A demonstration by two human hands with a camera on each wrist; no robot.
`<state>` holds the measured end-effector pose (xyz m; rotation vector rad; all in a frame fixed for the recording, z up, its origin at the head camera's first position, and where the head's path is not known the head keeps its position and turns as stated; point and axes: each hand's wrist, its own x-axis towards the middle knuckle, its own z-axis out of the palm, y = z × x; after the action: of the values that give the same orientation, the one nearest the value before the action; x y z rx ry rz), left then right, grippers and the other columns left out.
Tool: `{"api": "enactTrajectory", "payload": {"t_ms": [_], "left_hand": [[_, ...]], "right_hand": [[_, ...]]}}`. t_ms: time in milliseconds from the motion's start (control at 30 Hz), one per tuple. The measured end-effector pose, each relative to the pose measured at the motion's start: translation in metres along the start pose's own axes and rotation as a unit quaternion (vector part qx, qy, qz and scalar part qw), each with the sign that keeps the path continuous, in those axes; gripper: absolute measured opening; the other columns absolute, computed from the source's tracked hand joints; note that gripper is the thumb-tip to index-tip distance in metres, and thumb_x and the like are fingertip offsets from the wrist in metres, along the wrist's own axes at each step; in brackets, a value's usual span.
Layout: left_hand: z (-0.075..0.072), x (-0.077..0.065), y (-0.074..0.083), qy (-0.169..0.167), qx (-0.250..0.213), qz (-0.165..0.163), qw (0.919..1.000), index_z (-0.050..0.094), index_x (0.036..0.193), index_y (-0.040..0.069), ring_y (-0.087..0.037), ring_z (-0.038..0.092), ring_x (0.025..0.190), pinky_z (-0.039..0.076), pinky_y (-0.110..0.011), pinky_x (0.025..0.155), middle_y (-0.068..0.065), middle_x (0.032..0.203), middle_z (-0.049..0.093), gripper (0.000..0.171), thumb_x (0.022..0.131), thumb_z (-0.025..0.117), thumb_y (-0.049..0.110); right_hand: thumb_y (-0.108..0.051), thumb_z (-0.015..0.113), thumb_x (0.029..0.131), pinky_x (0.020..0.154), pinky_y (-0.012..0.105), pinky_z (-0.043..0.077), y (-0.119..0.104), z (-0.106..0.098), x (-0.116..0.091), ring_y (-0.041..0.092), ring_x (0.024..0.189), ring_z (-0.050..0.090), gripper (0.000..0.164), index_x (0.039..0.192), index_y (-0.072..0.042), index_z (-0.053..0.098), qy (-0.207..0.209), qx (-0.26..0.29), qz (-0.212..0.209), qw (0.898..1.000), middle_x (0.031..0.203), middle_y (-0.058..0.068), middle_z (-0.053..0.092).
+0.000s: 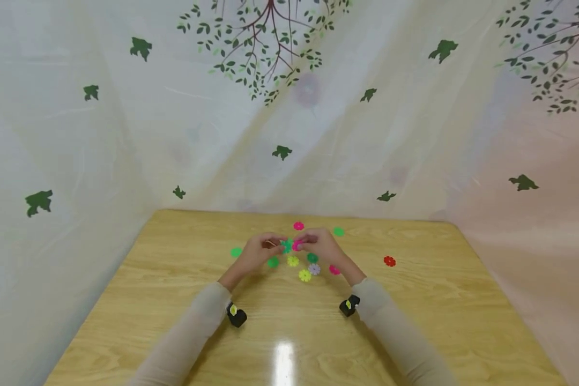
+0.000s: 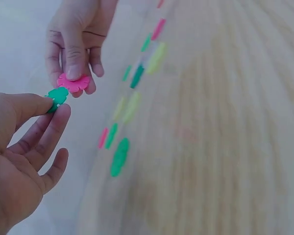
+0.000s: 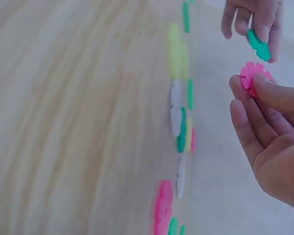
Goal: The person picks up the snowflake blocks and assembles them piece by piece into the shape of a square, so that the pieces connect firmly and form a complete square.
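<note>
Between the thumb and fingers of my left hand (image 1: 258, 252) is a green flower-shaped plastic disc (image 2: 58, 98) with notched edges. My right hand (image 1: 322, 245) pinches a pink disc (image 3: 254, 77) of the same notched kind. Both hands are raised above the table, fingertips facing, and the two discs are close to each other. In the right wrist view a small gap shows between the green disc (image 3: 259, 46) and the pink one. Under and around the hands lie loose discs, among them a yellow disc (image 1: 305, 275), a lilac disc (image 1: 314, 269) and a dark green disc (image 1: 312, 258).
A red disc (image 1: 390, 261) lies apart on the right of the wooden table (image 1: 289, 327). Toward the back are another pink disc (image 1: 298, 225) and a light green disc (image 1: 338, 231). Behind the table hangs a pale cloth (image 1: 212, 134) printed with leaves and birds.
</note>
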<state>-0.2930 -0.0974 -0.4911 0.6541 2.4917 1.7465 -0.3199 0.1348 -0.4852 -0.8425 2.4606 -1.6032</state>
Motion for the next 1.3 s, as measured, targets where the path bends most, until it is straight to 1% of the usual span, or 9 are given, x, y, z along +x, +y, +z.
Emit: {"api": "enactTrajectory", "payload": {"t_ms": [133,200,367,500,633,733,867,1100,1300], "left_hand": [[0.000,0.005,0.004,0.032,-0.051,0.004,0.9982,0.069,0.123,-0.003,-0.046,0.070,0.096,0.060,-0.032,0.085,-0.025,0.105,0.070,0.028,0.097,0.069,0.006],[-0.001,0.008,0.007,0.048,-0.070,-0.003,0.9964,0.068,0.125,-0.005,-0.047,0.070,0.096,0.060,-0.034,0.086,-0.026,0.105,0.069,0.030,0.096,0.069,0.006],[0.000,0.016,0.013,0.084,-0.103,-0.004,0.9912,0.069,0.122,-0.007,-0.026,0.076,0.086,0.061,-0.035,0.087,-0.022,0.098,0.072,0.030,0.094,0.070,0.004],[0.000,0.021,0.019,0.098,-0.123,-0.002,0.9875,0.069,0.121,-0.008,-0.009,0.071,0.080,0.061,-0.031,0.086,-0.017,0.095,0.072,0.028,0.095,0.069,0.003],[0.001,0.025,0.025,0.109,-0.151,0.002,0.9824,0.069,0.121,-0.009,-0.005,0.068,0.078,0.059,-0.023,0.082,-0.003,0.089,0.072,0.028,0.095,0.069,0.002],[0.003,0.028,0.028,0.113,-0.165,0.009,0.9796,0.069,0.121,-0.010,-0.004,0.067,0.077,0.058,-0.021,0.080,0.002,0.087,0.071,0.029,0.094,0.070,0.001],[0.006,0.031,0.031,0.116,-0.171,0.013,0.9784,0.069,0.121,-0.010,-0.007,0.067,0.078,0.058,-0.024,0.082,-0.006,0.096,0.073,0.030,0.094,0.070,0.003],[0.005,0.035,0.032,0.090,-0.219,-0.022,0.9713,0.065,0.127,-0.011,-0.009,0.070,0.084,0.061,-0.029,0.089,-0.006,0.109,0.068,0.032,0.097,0.067,0.002],[0.002,0.040,0.033,0.075,-0.258,-0.053,0.9618,0.063,0.129,-0.011,-0.014,0.073,0.083,0.061,-0.039,0.089,-0.004,0.108,0.065,0.034,0.096,0.066,-0.002]], "right_hand": [[0.003,0.070,0.092,0.082,0.045,0.062,-0.002,-0.001,0.002,0.023,0.089,0.074,0.015,0.106,0.009,0.072,0.036,0.040,0.010,0.998,0.099,0.027,0.074],[0.000,0.070,0.093,0.084,0.049,0.061,-0.005,-0.001,0.004,0.019,0.088,0.074,0.015,0.106,0.008,0.072,0.058,0.053,0.017,0.997,0.101,0.026,0.075],[-0.003,0.071,0.094,0.086,0.053,0.060,-0.016,-0.002,0.007,0.010,0.085,0.074,0.016,0.106,0.007,0.073,0.109,0.073,0.002,0.991,0.104,0.025,0.075],[-0.003,0.071,0.093,0.081,0.042,0.063,-0.021,-0.004,0.009,0.012,0.084,0.074,0.014,0.103,0.007,0.074,0.135,0.072,-0.029,0.988,0.100,0.025,0.075],[-0.002,0.071,0.093,0.079,0.033,0.063,-0.025,-0.006,0.010,0.016,0.084,0.074,0.013,0.102,0.007,0.074,0.153,0.076,-0.042,0.984,0.099,0.026,0.075],[0.000,0.071,0.093,0.078,0.028,0.062,-0.027,-0.006,0.011,0.023,0.087,0.075,0.013,0.103,0.008,0.074,0.167,0.085,-0.043,0.981,0.100,0.027,0.074],[0.001,0.070,0.094,0.080,0.026,0.061,-0.030,-0.006,0.011,0.029,0.091,0.074,0.014,0.104,0.009,0.074,0.181,0.091,-0.045,0.978,0.103,0.029,0.073],[0.004,0.070,0.092,0.081,0.024,0.061,-0.045,-0.007,0.008,0.023,0.089,0.074,0.012,0.101,0.011,0.074,0.194,0.085,-0.032,0.977,0.103,0.030,0.073],[0.007,0.071,0.090,0.080,0.025,0.061,-0.068,-0.010,0.001,0.033,0.089,0.073,0.011,0.098,0.013,0.073,0.199,0.068,-0.053,0.976,0.099,0.030,0.071]]}}
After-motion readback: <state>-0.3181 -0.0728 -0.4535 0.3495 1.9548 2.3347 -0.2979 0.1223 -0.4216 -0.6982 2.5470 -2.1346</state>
